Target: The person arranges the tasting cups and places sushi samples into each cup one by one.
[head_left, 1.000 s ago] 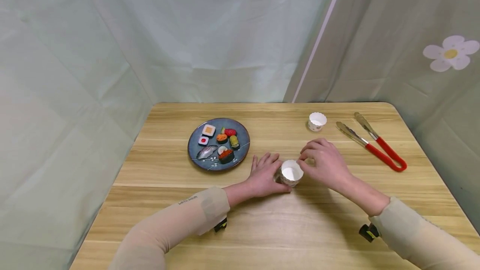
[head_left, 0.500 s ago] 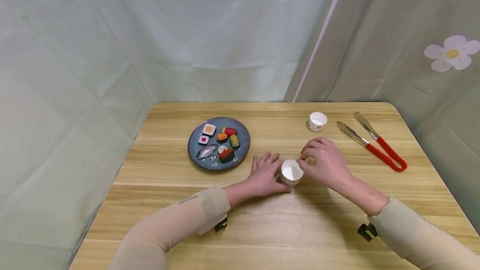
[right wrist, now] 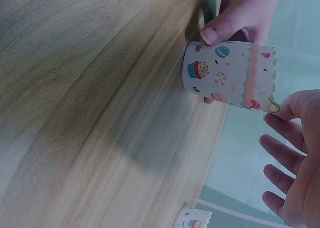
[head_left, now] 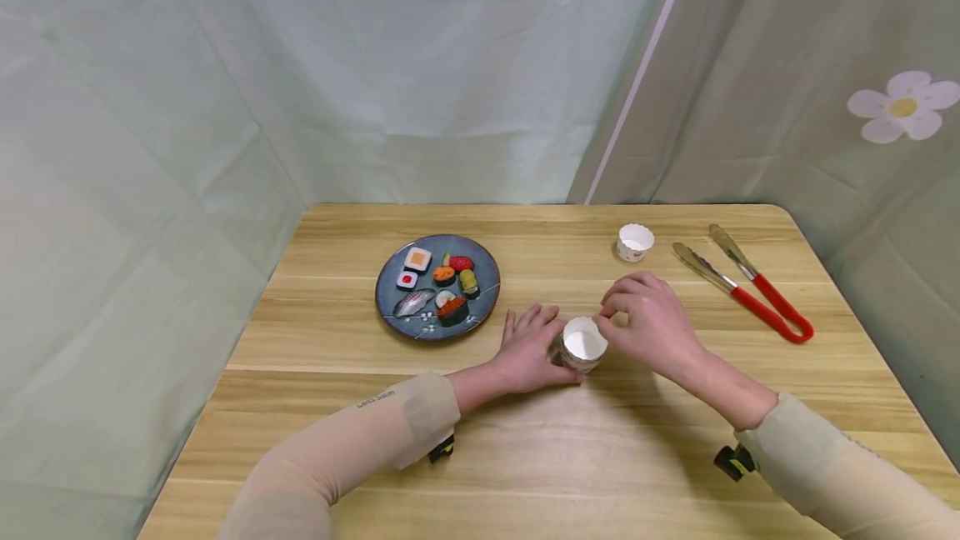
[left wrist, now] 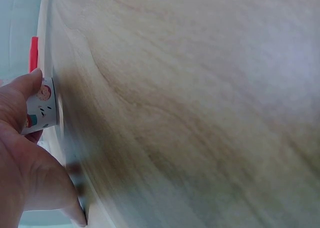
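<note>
Two nested paper baking cups [head_left: 584, 347] stand upright at the middle of the table. My left hand [head_left: 528, 357] holds the outer cup [right wrist: 215, 71] low down, thumb on the near side and fingers around the far side. With thumb and forefinger my right hand [head_left: 651, 323] pinches the scalloped rim of the inner cup [right wrist: 262, 77], its other fingers apart and loosely bent. In the right wrist view the inner cup sticks up a little above the outer one's rim. Printed cupcakes show on the outer cup's wall, partly covered by my left thumb in the left wrist view.
A blue plate [head_left: 487, 275] with several sushi pieces lies to the left. Another baking cup [head_left: 634, 252] stands at the back right. Red-handled tongs [head_left: 757, 294] lie spread beside it. Curtains [head_left: 450, 65] hang behind the table.
The inner cup's rim has risen very slightly with my right hand. My left hand has stayed in place on the outer cup.
</note>
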{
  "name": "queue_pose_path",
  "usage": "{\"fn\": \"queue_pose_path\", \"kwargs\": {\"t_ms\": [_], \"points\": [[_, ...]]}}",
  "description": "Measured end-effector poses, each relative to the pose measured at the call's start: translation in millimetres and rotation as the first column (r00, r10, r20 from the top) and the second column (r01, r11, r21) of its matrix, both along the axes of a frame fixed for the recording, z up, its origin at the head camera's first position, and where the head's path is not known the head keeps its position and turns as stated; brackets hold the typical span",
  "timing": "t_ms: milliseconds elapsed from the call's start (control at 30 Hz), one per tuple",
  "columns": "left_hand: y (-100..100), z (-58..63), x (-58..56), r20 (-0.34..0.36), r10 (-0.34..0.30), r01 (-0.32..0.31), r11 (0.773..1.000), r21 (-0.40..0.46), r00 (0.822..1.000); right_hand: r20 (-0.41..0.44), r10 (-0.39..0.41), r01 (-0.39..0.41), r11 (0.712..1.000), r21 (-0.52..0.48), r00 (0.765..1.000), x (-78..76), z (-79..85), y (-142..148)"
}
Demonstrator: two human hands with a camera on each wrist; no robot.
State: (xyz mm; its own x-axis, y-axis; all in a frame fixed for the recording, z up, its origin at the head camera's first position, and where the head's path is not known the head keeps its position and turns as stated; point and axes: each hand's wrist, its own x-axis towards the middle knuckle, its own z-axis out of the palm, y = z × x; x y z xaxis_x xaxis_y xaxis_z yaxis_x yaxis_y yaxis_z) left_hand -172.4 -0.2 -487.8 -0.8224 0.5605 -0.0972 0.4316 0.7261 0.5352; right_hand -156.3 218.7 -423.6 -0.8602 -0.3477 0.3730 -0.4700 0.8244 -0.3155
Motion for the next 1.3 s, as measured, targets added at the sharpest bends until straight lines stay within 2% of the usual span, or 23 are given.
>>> {"fn": "queue_pose_path", "kwargs": {"t_ms": [467, 667, 800, 967, 1300], "points": [[0, 0.3, 0.4, -0.008, 0.000, 0.000, 1.000, -0.013, 1.000, 0.004, -0.003, 0.003, 1.000, -0.017, 1.000, -1.1, 2.1, 1], [-2, 0.9, -0.7, 0.013, -0.001, 0.001, 1.000, 0.005, 1.000, 0.009, -0.003, 0.003, 1.000, -0.012, 1.000, -1.6, 1.3, 0], [-4, 5.6, -2.7, 0.068, 0.001, -0.006, 0.998, 0.069, 0.998, 0.021, -0.008, 0.008, 1.000, -0.009, 1.000, -1.1, 2.1, 0], [-7, 12.6, -4.1, 0.148, -0.002, -0.026, 0.982, 0.189, 0.989, 0.033, -0.015, 0.015, 1.000, 0.003, 0.999, -1.2, 2.5, -1], [-9, 15.5, -4.1, 0.162, -0.009, -0.037, 0.961, 0.274, 0.987, 0.043, -0.013, 0.013, 1.000, 0.001, 0.999, -2.8, 0.5, -2]]}}
